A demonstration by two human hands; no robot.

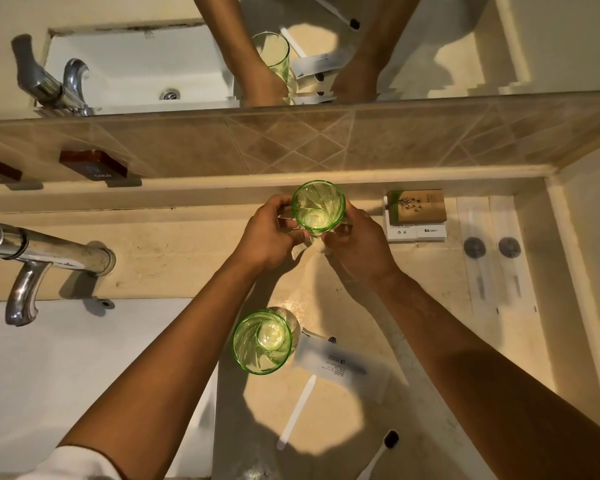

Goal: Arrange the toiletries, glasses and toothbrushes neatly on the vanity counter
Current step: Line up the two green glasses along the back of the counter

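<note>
A green glass [318, 206] stands upright at the back of the vanity counter [430, 341], and both hands grip it low down. My left hand [269, 233] holds its left side; my right hand [355, 242] holds its right side. Something white and crumpled shows under the glass between my fingers. A second green glass [262, 341] stands nearer to me beside the sink. Next to it lies a toothbrush in a white wrapper [340, 365]. A loose toothbrush [381, 452] with a dark head lies at the counter's front.
A brown box on white boxes [416, 214] sits right of the held glass. Two wrapped flat items [496, 254] lie by the right wall. The chrome tap [42, 258] and white sink [66, 375] are to the left. A mirror [430, 46] rises behind the tiled ledge.
</note>
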